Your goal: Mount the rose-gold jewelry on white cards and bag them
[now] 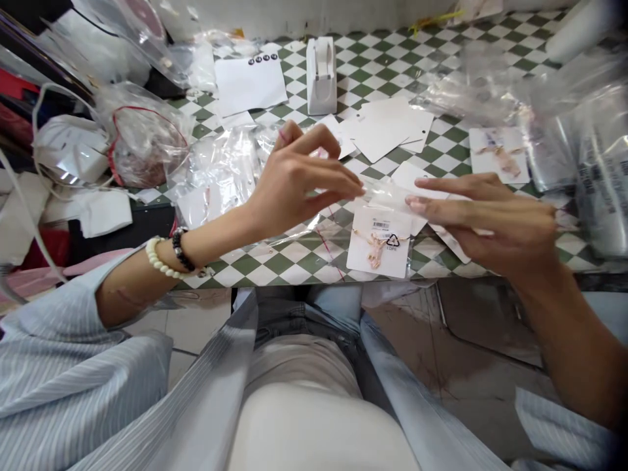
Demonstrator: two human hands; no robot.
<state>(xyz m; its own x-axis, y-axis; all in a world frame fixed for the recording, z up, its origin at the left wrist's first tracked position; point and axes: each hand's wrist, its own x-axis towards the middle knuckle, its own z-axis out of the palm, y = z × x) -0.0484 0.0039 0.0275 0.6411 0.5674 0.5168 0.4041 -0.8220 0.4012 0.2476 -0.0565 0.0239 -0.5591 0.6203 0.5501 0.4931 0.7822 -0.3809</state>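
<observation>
Both hands pinch one clear plastic sleeve (pixel 387 196) over the checkered table (pixel 294 252): left hand (pixel 294 186) at its 9 o'clock end, right hand (pixel 495 219) at 3 o'clock, fingers nearly flat. A bagged jewellery card (pixel 379 242) hangs at 6 o'clock.

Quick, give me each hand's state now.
Left hand: pinched shut on the clear bag.
Right hand: fingers flat, also holding the clear bag.
</observation>
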